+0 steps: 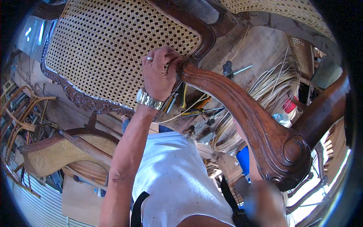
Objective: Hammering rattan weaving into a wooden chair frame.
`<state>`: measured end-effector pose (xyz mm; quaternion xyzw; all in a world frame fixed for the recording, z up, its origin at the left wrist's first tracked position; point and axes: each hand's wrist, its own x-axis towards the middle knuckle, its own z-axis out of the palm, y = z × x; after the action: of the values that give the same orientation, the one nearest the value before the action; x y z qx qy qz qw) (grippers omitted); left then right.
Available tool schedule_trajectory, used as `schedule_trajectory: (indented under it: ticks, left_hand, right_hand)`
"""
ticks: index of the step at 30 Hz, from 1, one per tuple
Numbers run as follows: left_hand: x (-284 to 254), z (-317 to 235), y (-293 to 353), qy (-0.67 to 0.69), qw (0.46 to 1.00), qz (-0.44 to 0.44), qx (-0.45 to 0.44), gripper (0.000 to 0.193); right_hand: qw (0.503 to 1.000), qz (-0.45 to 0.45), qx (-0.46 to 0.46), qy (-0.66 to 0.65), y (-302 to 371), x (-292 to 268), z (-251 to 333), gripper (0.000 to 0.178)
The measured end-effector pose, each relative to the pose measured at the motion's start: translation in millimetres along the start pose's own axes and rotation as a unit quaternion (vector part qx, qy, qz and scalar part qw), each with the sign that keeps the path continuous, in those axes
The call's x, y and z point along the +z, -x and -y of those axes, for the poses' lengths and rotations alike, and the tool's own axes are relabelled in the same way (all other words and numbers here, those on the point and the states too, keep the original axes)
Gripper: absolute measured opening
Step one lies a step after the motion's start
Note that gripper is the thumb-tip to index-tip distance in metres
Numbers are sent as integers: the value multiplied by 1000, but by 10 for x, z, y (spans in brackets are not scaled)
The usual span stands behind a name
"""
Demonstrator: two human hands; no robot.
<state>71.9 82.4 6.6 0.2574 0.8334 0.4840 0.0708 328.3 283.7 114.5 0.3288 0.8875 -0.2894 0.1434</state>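
Note:
A carved dark wooden chair frame [206,39] holds a woven cane panel [102,49] that fills the upper left. At the panel's lower right corner, beside the joint of the curved wooden arm [242,102], is my left hand [160,70]. It wears a ring and a metal watch [149,99]. Its fingers are curled and pressed together against the cane's edge; whatever they pinch is hidden. Part of my right arm [254,168] shows behind the curved chair arm. My right hand itself is out of sight.
Coiled cane strands [270,90] lie to the right, near a yellow-and-black screwdriver [194,112] and other hand tools. A second cane-panelled chair piece [64,155] stands at lower left, beside a bent rattan frame [28,102]. A blue container [244,160] is at lower right.

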Motion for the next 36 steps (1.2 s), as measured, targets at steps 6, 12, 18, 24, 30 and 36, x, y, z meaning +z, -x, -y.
schedule_trajectory:
  ticks: [6,12,18,24,30,36]
  left_hand:
    - [6,-24,7,-29,999,-8,30,27]
    - [36,15,37,-44,996,-50,55,37]
    - [73,0,26,-35,997,-46,44,35]
    - [-42,-26,-46,-12,999,-17,46,29]
    - [-245,93,-342,20,990,56,125,27]
    - [-402,208,-690,14,952,149,265,28]
  right_hand:
    - [1000,5,22,-7,10,-12,14,42]
    - [994,42,95,-44,-106,-64,403,36]
    - [969,84,212,-97,140,-183,939,27]
    - [957,29,221,-189,419,166,765,24]
    - [921,-40,197,-333,849,622,700,23]
    - [954,-77,180,-228,1418,1307,1021,26]
